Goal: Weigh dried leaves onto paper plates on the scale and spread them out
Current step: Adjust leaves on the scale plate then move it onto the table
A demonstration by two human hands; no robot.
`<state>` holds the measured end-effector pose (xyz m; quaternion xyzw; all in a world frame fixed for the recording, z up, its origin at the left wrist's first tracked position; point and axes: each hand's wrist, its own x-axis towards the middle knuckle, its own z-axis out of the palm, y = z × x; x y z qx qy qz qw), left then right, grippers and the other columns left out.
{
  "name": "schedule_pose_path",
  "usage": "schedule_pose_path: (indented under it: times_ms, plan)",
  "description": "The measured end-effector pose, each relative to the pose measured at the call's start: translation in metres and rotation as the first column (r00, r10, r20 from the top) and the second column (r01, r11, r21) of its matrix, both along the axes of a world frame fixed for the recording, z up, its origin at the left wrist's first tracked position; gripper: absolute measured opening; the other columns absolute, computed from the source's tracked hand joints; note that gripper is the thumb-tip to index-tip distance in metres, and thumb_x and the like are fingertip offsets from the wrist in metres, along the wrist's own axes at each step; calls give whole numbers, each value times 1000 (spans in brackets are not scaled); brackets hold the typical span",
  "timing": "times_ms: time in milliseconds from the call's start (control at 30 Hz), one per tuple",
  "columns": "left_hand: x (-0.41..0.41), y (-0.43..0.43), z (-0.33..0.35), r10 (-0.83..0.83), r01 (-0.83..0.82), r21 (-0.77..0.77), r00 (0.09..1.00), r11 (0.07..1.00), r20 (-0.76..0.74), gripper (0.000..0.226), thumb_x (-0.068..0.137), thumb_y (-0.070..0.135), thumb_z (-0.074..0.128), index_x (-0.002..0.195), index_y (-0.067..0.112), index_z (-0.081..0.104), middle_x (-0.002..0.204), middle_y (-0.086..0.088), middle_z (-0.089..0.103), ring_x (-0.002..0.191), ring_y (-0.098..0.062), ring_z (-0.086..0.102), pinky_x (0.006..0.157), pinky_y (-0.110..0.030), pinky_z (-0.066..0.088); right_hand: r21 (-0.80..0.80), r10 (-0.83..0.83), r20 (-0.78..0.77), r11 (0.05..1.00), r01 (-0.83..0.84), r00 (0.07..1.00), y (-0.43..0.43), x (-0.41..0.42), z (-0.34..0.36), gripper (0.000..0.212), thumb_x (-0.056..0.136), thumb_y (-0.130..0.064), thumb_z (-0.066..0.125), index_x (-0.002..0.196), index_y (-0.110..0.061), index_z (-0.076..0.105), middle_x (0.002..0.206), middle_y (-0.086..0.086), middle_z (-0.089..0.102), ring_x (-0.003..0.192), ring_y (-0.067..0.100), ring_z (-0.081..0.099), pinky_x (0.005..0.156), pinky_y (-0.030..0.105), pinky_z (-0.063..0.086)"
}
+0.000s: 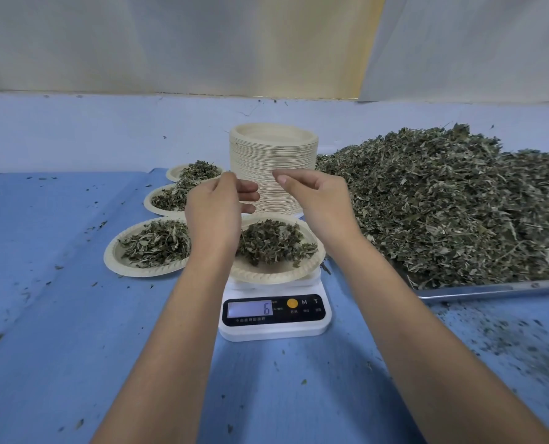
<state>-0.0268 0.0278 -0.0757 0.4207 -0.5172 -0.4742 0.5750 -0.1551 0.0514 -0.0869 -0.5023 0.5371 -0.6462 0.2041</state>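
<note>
The left hand point(215, 213) and right hand point(314, 203) are hovering, fingers loosely curled around nothing visible, equally near the leaf mound point(273, 241) lying just below them on the scale's paper plate point(276, 277).

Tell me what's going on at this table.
A person is portioning dried leaves. The left hand and right hand hover over a leaf-filled paper plate on the digital scale, which reads 6; neither visibly holds anything. Three filled plates lie to the left, a stack of empty plates behind, a heaped tray of leaves to the right.
</note>
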Motion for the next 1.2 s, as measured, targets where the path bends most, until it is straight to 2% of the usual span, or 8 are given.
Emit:
schedule_pose_path:
  times_ms: [233, 333, 467, 600, 700, 933, 1133, 1200]
  plan:
    - [-10, 8, 0, -39, 39, -23, 999, 999, 30, 36, 95, 18, 42, 72, 10, 68, 69, -2, 70, 46, -4, 56, 44, -9, 37, 51, -94, -36, 994, 96, 995, 1, -15, -2, 13, 91, -15, 61, 90, -21, 72, 82, -7, 73, 87, 1, 66, 83, 12, 45]
    - [-24, 17, -2, -109, 110, -10, 992, 994, 62, 35, 95, 19, 42, 78, 6, 70, 73, -4, 72, 49, -9, 56, 45, -13, 38, 95, -239, -251, 958, 270, 938, 6, -36, -4, 15, 90, -16, 60, 93, -21, 74, 91, -7, 73, 80, -4, 63, 71, 2, 41]
    - [-36, 24, -5, -144, 150, -47, 983, 988, 115, 35, 94, 20, 44, 76, 7, 70, 70, 0, 71, 46, -7, 56, 45, -12, 37, 245, -346, -520, 815, 524, 781, 22, -74, -12, 23, 93, -16, 55, 109, -15, 71, 109, 5, 70, 96, 21, 63, 85, 33, 51]
    - [-37, 22, -7, -141, 150, -59, 981, 987, 133, 36, 96, 22, 44, 74, 10, 71, 69, 2, 71, 46, -6, 58, 47, -12, 39, 302, -193, -866, 532, 791, 460, 42, -94, -26, 27, 93, -18, 53, 117, -10, 62, 124, 14, 55, 118, 32, 46, 87, 38, 44]
    - [-38, 22, -10, -141, 151, -56, 979, 987, 150, 36, 96, 22, 44, 74, 10, 71, 68, 1, 71, 46, -4, 57, 50, -14, 40, 338, -93, -905, 433, 836, 414, 46, -92, -32, 40, 94, -31, 53, 126, -8, 53, 134, 15, 40, 127, 32, 32, 97, 39, 38]
    - [-39, 24, -13, -142, 153, -50, 975, 987, 172, 36, 95, 22, 44, 75, 10, 71, 71, -1, 72, 47, -4, 57, 48, -12, 39, 493, 33, -841, 457, 741, 539, 39, -93, -38, 34, 96, -17, 49, 126, -3, 52, 134, 20, 43, 127, 35, 34, 96, 39, 40]
    - [-38, 26, -13, -148, 158, -44, 972, 986, 180, 36, 96, 23, 45, 75, 10, 71, 71, 0, 72, 48, -4, 57, 52, -16, 39, 399, -115, -755, 701, 592, 645, 32, -98, -41, 39, 89, 1, 49, 125, -10, 58, 127, 14, 56, 115, 32, 52, 94, 37, 45]
    - [-36, 26, -11, -141, 153, -50, 973, 987, 181, 36, 96, 23, 44, 76, 10, 71, 72, 0, 72, 49, -5, 58, 56, -21, 39, 321, -176, -767, 727, 607, 616, 31, -100, -42, 42, 89, -5, 54, 130, -17, 55, 129, 8, 54, 118, 29, 48, 91, 38, 45]
